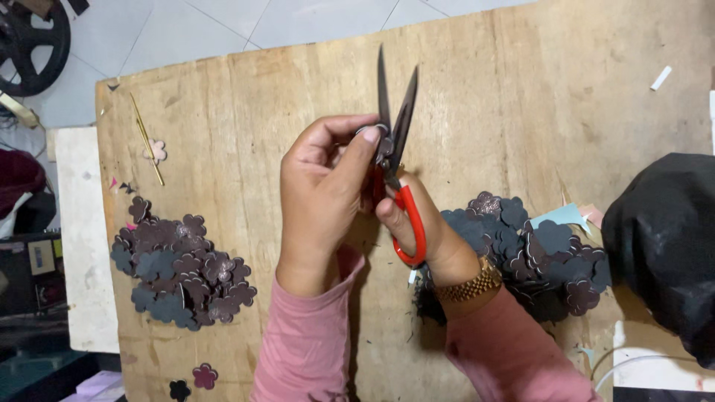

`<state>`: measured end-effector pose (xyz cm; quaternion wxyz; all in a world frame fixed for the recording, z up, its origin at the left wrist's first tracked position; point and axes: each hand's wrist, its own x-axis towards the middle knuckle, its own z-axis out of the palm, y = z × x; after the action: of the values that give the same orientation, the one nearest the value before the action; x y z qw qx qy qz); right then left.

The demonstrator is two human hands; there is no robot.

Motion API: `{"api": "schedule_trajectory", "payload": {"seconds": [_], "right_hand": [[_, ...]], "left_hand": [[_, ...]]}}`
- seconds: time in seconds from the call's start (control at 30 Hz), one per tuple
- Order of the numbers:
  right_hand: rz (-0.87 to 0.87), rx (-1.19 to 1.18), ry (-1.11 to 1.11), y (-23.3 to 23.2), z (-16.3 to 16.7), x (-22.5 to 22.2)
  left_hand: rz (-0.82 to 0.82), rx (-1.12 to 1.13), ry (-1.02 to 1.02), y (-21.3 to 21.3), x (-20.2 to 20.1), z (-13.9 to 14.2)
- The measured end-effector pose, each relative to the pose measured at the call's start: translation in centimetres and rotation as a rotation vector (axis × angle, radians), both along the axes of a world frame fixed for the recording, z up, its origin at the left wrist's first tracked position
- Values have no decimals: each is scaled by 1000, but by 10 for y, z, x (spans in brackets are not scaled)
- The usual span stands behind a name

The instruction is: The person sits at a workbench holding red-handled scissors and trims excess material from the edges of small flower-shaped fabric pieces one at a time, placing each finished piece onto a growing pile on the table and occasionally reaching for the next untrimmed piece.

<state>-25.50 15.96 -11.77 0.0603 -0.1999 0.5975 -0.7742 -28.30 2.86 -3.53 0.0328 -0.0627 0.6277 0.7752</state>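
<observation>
Over a worn wooden board [246, 112], my right hand [424, 231] grips red-handled scissors [395, 134] with the dark blades parted and pointing away from me. My left hand [324, 193] pinches a small dark flower-shaped cutout [381, 143] between thumb and fingers, right at the blades' pivot. Both arms wear pink sleeves, and a gold watch [469, 283] sits on the right wrist. A pile of dark flower cutouts [182, 268] lies left of my hands. Another pile of flower shapes [536, 246] lies to the right, partly behind my right wrist.
A thin gold stick [147, 139] and a pale pink flower [156, 151] lie at the board's far left. A black bag [663, 238] sits at the right edge. Paper scraps [566, 216] lie nearby. Two loose flowers [195, 380] rest near the front edge. Tiled floor lies beyond.
</observation>
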Motion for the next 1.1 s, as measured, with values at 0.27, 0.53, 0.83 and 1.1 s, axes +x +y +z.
{"api": "schedule_trajectory", "payload": {"seconds": [0.27, 0.53, 0.83, 1.1], "right_hand": [[9, 106, -89, -1, -3, 0], [47, 12, -66, -4, 10, 0], [11, 101, -111, -2, 3, 0], [44, 103, -100, -1, 6, 0]], "left_hand": [[34, 11, 30, -2, 1, 6], [76, -3, 55, -1, 4, 11], [88, -74, 72, 3, 8, 15], [111, -88, 71, 3, 8, 18]]}}
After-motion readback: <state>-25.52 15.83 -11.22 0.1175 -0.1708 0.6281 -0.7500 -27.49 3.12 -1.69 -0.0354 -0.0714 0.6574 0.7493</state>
